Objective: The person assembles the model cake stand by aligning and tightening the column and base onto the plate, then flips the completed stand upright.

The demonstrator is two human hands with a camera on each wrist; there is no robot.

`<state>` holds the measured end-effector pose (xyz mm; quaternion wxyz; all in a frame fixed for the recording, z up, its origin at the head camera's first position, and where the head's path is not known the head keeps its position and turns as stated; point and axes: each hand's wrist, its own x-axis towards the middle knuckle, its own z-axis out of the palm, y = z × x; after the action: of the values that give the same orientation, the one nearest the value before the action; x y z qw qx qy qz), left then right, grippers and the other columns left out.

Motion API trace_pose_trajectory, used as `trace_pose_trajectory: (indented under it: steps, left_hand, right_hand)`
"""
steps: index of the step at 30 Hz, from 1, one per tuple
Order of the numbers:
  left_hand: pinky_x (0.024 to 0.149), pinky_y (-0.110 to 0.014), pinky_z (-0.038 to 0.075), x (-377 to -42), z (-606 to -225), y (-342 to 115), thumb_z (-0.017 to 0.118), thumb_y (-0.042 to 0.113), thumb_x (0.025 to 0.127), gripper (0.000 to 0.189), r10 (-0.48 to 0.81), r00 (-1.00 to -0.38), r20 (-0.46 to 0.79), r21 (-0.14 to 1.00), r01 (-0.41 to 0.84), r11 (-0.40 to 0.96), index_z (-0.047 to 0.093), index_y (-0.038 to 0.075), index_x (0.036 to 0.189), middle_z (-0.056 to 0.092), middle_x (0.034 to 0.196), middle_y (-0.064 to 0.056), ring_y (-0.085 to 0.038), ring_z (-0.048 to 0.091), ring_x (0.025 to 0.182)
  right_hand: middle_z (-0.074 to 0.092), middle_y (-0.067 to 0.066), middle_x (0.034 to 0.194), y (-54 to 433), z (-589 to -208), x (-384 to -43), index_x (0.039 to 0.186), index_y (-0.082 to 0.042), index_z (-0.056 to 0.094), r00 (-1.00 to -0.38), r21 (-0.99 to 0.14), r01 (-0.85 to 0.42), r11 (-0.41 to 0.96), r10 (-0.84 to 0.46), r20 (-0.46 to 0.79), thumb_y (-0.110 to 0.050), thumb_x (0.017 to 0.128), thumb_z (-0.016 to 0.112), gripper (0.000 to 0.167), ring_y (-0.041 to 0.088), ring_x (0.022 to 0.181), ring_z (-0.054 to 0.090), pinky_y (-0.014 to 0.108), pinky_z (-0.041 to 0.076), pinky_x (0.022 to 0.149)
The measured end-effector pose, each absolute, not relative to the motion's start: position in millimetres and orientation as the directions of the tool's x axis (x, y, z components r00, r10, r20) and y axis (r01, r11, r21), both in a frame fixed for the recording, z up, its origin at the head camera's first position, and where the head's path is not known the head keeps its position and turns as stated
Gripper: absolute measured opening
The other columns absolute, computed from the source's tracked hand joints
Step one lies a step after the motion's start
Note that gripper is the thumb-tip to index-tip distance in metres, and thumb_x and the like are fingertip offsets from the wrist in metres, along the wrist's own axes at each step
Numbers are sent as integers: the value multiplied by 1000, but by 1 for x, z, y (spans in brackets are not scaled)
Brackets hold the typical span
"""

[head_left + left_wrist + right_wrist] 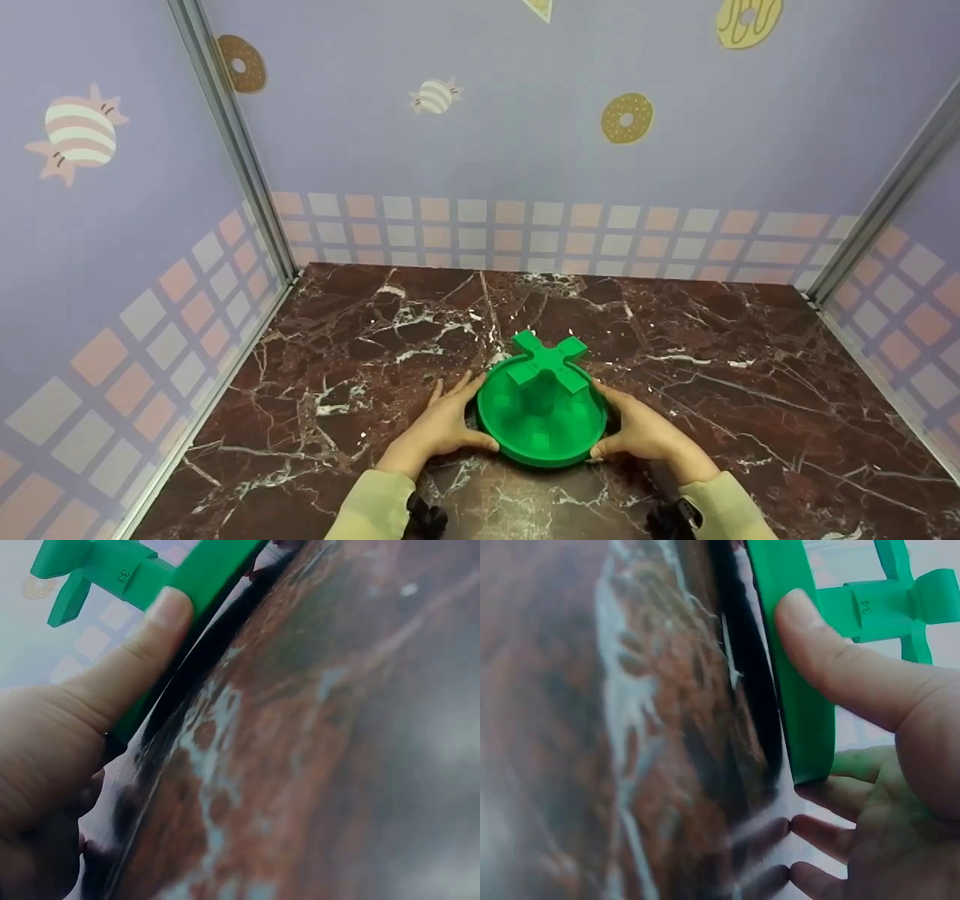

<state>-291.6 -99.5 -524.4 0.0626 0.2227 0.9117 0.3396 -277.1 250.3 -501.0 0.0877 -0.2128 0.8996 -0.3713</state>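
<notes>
A round green dish (510, 431) with a raised rim is at the near middle of the tabletop. From its centre rises a post topped by a green cross-shaped piece (550, 358) with four flat arms. My left hand (448, 421) grips the dish's left side, its thumb (139, 656) pressed on the green side wall. On the opposite side my right hand (645, 429) holds the dish, thumb at the near side and fingers around the far side. Small numbers are visible on green parts in both wrist views. Whether the base touches the table cannot be told.
The dark red marbled tabletop (712, 390) extends around the dish. Purple printed panels (510, 150) with sweets and checks stand behind and at both sides, joined by metal corner posts (247, 157).
</notes>
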Motion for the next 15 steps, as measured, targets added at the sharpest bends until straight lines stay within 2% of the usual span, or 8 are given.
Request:
trace_pose_trajectory:
  steps: [3, 5, 8, 11, 15]
  left_hand:
    - [128, -66, 4, -292, -523, -101, 91, 50, 73, 119, 445, -895, 42, 681, 351, 643, 26, 11, 165, 24, 169, -24, -44, 22, 158]
    - [128, -65, 9, -293, -521, -101, 91, 48, 73, 118, 437, -897, 61, 705, 348, 618, 27, 12, 165, 25, 168, -24, -46, 23, 157]
    - [127, -63, 20, -292, -518, -102, 92, 44, 74, 115, 420, -903, 94, 743, 344, 575, 29, 12, 164, 29, 167, -24, -48, 29, 153]
    - [123, -63, 30, -292, -516, -101, 92, 42, 75, 113, 406, -906, 125, 784, 340, 519, 30, 8, 163, 38, 163, -24, -47, 38, 149]
    - [123, -60, 33, -292, -514, -99, 88, 48, 76, 113, 388, -908, 157, 854, 322, 408, 30, 4, 162, 42, 160, -24, -43, 40, 149]
  right_hand:
    - [36, 32, 161, 254, -500, -280, 160, 7, 25, -879, -755, -318, 574, -476, 8, -26, 71, 96, 118, 48, 148, 39, 46, 40, 120]
    - [36, 34, 160, 257, -497, -281, 161, 8, 22, -871, -804, -304, 511, -491, 17, -22, 74, 94, 116, 49, 146, 42, 34, 48, 112]
    - [32, 36, 160, 260, -495, -281, 161, 9, 20, -864, -867, -287, 407, -502, 50, -16, 77, 91, 112, 52, 144, 41, 20, 51, 103]
    - [30, 36, 161, 261, -492, -281, 161, 7, 21, -872, -911, -260, 319, -483, 79, -13, 80, 88, 107, 54, 144, 41, 17, 53, 96]
    - [30, 37, 161, 259, -489, -279, 160, 8, 25, -887, -935, -256, 244, -444, 127, -12, 84, 84, 98, 57, 143, 39, 20, 58, 92]
